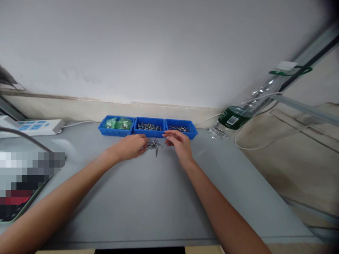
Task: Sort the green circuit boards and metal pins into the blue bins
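Observation:
A small loose pile of thin metal pins (156, 144) lies on the grey table between my hands. My left hand (133, 146) rests at the pile's left edge with its fingers curled in; what is under the fingertips is hidden. On the other side, my right hand (180, 143) hovers just right of the pile, fingers bent and a little apart, nothing visible in them. Behind the pile stands a blue bin (148, 134) of short grey metal pieces. Right of it, another blue bin (194, 133) holds thin dark metal pins, partly behind my right hand.
A third blue bin (113, 132) at the left holds green-tinted plastic bags (123, 123). A power strip (53, 127) and a blurred-out device (23, 187) are on the left. A large plastic bottle (234, 118) leans at the right, near a white cable (251, 149).

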A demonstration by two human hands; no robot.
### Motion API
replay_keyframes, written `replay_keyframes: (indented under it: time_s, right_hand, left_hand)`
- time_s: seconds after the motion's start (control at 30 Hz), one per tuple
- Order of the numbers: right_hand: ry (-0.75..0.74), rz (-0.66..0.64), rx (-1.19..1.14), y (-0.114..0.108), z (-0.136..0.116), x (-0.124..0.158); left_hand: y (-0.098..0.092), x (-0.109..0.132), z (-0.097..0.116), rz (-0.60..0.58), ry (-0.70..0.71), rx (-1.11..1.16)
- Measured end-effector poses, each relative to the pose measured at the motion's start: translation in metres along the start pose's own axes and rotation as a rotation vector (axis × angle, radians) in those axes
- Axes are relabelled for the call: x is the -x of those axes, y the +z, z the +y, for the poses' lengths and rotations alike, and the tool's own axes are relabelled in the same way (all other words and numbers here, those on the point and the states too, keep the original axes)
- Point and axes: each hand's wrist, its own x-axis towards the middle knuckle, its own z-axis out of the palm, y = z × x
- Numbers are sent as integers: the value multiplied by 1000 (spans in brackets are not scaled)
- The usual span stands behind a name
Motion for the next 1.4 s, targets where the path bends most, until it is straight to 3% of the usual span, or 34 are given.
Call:
replay_keyframes:
  time_s: [0.3, 0.5, 0.63, 0.77, 0.97, 1.07, 1.2, 1.4]
  right_hand:
    - [-23, -431, 59, 6, 4, 7]
    - [8, -481, 43, 7, 2, 10]
    - [25, -440, 15, 7, 1, 9]
    - [36, -317, 0, 4, -4, 7]
    - [-17, 87, -65, -5, -3, -1]
    - [-13, 224, -72, -10, 0, -6]
    - [18, 266, -77, -12, 2, -9]
    - [17, 204, -86, -7, 2, -6]
  left_hand:
    - [-15, 3, 5, 81, -16, 36]
    - [-15, 2, 5, 110, 10, 69]
    - [-13, 1, 2, 133, 24, 79]
    - [-5, -1, -1, 103, -28, 39]
    - [13, -7, -2, 55, -54, 0]
    - [16, -9, 0, 44, -44, -2]
    - [14, -8, 3, 32, -51, -20]
    - [11, -4, 2, -25, -53, -63]
